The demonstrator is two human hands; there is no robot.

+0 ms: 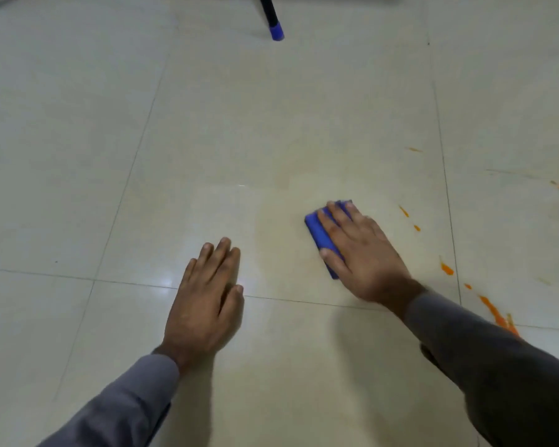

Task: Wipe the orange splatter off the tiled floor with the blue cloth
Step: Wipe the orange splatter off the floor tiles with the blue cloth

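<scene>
Here, my right hand [359,250] presses flat-fingered on the folded cloth [321,235] on the floor [207,124], my left hand [207,298] lies flat and empty, and the splatter [447,269] to the right may merely smear if I drag it.

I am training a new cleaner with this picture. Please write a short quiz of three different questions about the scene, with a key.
1. True or false: the right hand presses flat on the blue cloth.
2. Where does most of the remaining orange splatter lie, seen from the cloth?
A. To its right
B. To its left
C. Under the left hand
3. Fill in: the left hand rests with straight fingers on the bare ____.

Key:
1. True
2. A
3. Floor
</scene>
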